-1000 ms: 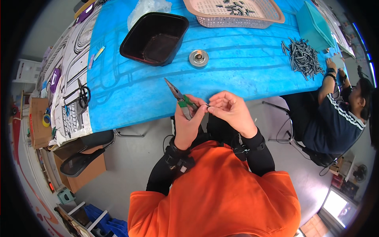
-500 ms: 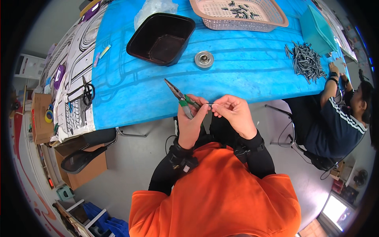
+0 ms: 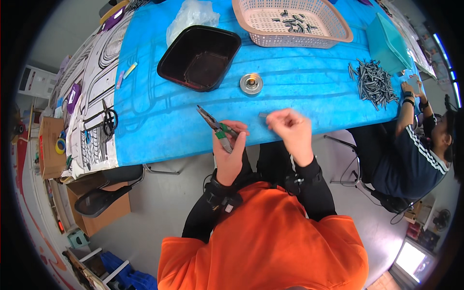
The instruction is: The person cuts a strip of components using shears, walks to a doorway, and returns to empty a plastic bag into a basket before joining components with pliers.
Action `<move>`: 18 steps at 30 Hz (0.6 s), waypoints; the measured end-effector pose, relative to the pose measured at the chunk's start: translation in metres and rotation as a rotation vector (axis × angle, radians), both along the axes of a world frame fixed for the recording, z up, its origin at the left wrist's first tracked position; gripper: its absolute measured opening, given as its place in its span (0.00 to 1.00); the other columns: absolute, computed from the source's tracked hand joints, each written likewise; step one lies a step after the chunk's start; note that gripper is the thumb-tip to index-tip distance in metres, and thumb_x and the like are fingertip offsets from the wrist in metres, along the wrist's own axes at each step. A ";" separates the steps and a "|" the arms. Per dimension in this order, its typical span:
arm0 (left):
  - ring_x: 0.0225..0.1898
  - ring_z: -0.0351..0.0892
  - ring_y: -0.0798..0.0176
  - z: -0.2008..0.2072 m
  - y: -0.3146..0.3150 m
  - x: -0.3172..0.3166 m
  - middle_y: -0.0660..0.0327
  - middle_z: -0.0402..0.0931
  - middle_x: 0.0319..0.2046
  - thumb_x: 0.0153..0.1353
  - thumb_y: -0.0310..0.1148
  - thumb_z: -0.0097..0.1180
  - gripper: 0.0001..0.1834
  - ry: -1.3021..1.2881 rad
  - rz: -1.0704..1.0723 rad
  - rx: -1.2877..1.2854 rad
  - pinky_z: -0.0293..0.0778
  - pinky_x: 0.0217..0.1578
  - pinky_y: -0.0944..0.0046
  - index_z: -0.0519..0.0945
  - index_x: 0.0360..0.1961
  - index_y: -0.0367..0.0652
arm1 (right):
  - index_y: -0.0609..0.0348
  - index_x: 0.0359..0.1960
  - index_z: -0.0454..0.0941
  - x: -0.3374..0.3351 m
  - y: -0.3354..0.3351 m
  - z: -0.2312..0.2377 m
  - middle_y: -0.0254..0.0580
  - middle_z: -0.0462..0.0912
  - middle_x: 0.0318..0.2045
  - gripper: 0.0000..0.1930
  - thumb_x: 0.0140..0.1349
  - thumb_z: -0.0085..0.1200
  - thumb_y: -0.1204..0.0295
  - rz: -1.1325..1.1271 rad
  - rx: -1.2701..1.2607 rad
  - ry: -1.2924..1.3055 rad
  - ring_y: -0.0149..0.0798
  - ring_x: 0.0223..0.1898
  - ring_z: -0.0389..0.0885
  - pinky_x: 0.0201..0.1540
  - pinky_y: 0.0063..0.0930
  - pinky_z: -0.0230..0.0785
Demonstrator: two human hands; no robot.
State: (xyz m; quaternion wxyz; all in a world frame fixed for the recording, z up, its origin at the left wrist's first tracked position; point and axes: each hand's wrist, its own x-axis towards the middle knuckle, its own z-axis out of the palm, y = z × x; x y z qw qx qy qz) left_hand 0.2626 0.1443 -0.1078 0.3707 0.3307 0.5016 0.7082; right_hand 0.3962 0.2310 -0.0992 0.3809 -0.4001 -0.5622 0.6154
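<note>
Needle-nose pliers (image 3: pixel 211 120) with green and grey handles rest in my left hand (image 3: pixel 229 153), their jaws pointing up and to the left. My right hand (image 3: pixel 292 131) is raised over the front of the blue table, its thumb and index finger pinched together. A small dark coil spring (image 3: pixel 263 115) sticks out at the tips of those fingers, on their left. Beyond the hands sits a round metal part (image 3: pixel 251 84) with a brass-coloured centre, resembling a thermostat.
A black plastic tub (image 3: pixel 166 72) stands at the far left beside a clear plastic bag (image 3: pixel 203 15). A pink basket (image 3: pixel 290 41) holds small dark pieces. Rightward are a dark heap of pieces (image 3: pixel 376 84), a teal bin (image 3: pixel 384 46) and a seated person (image 3: pixel 411 154). Scissors (image 3: pixel 109 121) lie left.
My hands have parted. My right hand has moved right and forward with the spring, while my left hand, still holding the pliers, has shifted slightly left and nearer.
</note>
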 end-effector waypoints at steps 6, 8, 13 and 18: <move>0.33 0.68 0.72 -0.007 0.007 -0.021 0.62 0.70 0.34 0.54 0.20 0.49 0.13 0.170 -0.120 0.048 0.66 0.37 0.72 0.66 0.41 0.38 | 0.64 0.27 0.80 -0.017 0.060 -0.007 0.28 0.75 0.20 0.04 0.50 0.60 0.77 -0.247 0.261 -0.067 0.16 0.21 0.64 0.23 0.11 0.54; 0.33 0.68 0.72 -0.007 0.006 -0.022 0.62 0.70 0.33 0.53 0.20 0.49 0.13 0.145 -0.140 0.037 0.65 0.37 0.73 0.66 0.41 0.38 | 0.62 0.25 0.80 -0.024 0.065 -0.012 0.20 0.64 0.15 0.04 0.49 0.61 0.75 -0.266 0.229 0.034 0.16 0.18 0.55 0.20 0.13 0.47; 0.33 0.69 0.72 -0.010 0.006 -0.021 0.62 0.70 0.33 0.52 0.19 0.49 0.14 0.123 -0.153 0.011 0.66 0.36 0.72 0.66 0.41 0.38 | 0.63 0.26 0.80 -0.031 0.066 -0.015 0.19 0.61 0.14 0.04 0.49 0.61 0.76 -0.243 0.211 0.018 0.16 0.18 0.53 0.18 0.13 0.44; 0.32 0.69 0.71 -0.008 0.005 -0.021 0.61 0.70 0.33 0.52 0.19 0.48 0.15 0.160 -0.164 0.006 0.67 0.36 0.71 0.66 0.42 0.37 | 0.63 0.26 0.81 -0.033 0.067 -0.015 0.19 0.60 0.13 0.05 0.49 0.61 0.75 -0.241 0.224 -0.001 0.16 0.17 0.52 0.17 0.15 0.43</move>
